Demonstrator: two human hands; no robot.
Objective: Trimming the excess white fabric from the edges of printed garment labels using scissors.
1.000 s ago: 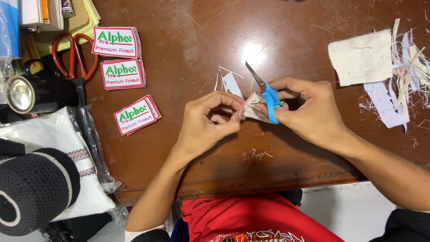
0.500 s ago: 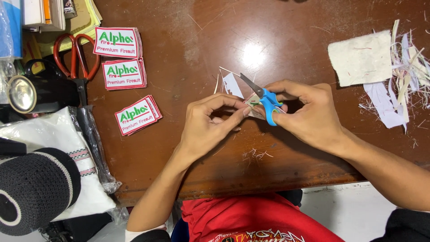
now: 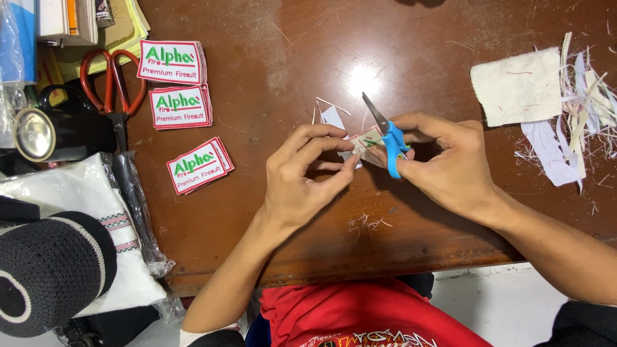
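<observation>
Trimming under way, seen from the head camera: right hand (image 3: 450,164) is closed round small blue-handled scissors (image 3: 387,138), blades angled up and away. Left hand (image 3: 305,177) pinches a small patch (image 3: 365,142) between thumb and fingertips, just beside the blades. Likely next: turn the patch to feed its edge. Finished patches (image 3: 196,168) lie well left of that hand.

Brown wooden counter (image 3: 270,38) bearing three stacks of embroidered patches (image 3: 172,62) (image 3: 181,106) (image 3: 198,165) at left; red-handled scissors (image 3: 114,83) beside them; pale felt square (image 3: 516,85) and heap of trimmed scraps (image 3: 578,109) at right; black knitted cap (image 3: 48,273) at lower left.
</observation>
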